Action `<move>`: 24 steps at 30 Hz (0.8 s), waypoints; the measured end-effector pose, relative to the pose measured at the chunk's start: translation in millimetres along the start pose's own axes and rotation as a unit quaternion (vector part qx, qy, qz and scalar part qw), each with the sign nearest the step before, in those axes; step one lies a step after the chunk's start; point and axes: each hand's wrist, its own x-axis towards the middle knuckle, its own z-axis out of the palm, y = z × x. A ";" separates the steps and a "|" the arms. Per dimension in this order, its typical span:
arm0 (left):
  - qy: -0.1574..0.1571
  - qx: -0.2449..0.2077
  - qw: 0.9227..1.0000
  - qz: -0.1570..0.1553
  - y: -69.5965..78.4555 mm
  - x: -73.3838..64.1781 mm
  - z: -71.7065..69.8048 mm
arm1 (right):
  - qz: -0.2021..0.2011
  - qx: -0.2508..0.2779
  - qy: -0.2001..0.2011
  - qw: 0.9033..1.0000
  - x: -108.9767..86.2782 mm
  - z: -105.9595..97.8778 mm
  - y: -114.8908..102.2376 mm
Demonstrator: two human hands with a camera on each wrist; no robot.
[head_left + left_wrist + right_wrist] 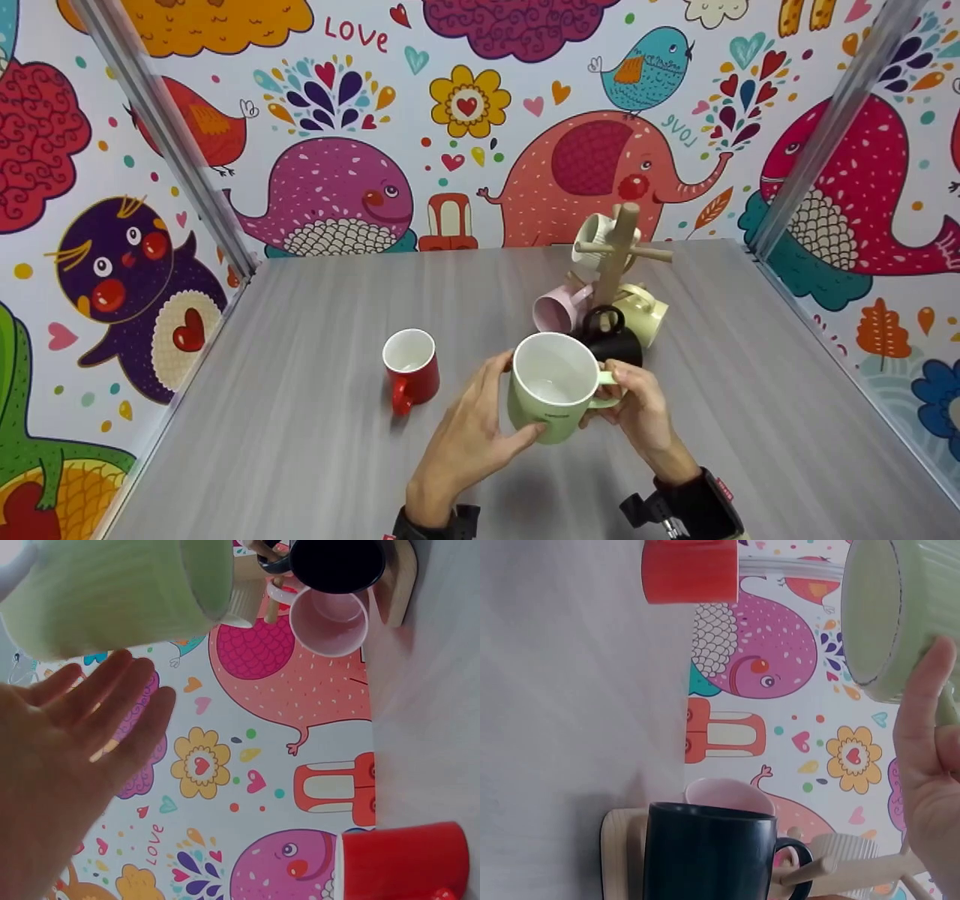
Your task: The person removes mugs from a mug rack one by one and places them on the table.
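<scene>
A pale green mug (551,386) with a white inside is held above the table, its opening tilted toward the head camera. My right hand (643,411) pinches its handle on the right side. Beside the mug's left wall is my left hand (469,439), thumb across the front and fingers toward the far side. Those fingers look fairly straight and spread in the left wrist view, close along the mug's wall; their exact contact is unclear. The mug's base (871,611) shows in the right wrist view.
A red mug (412,371) stands upright on the grey table (315,420), left of the hands. Behind the right hand, a wooden mug tree (616,259) carries black (616,345), pink (555,311), yellow (646,319) and white (591,244) mugs. Patterned walls enclose the table.
</scene>
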 end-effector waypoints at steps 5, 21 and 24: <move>-0.010 -0.003 1.000 -0.005 -0.1 -0.1 1.7 | -0.007 0.004 -0.020 1.000 0.4 2.7 1.7; -0.001 -0.058 0.997 -0.047 -4.0 -2.3 4.5 | 0.018 0.002 -0.075 0.997 0.9 10.3 6.7; 0.017 -0.063 0.996 -0.055 -3.5 -2.7 6.5 | 0.029 -0.003 -0.073 0.997 1.1 10.9 6.8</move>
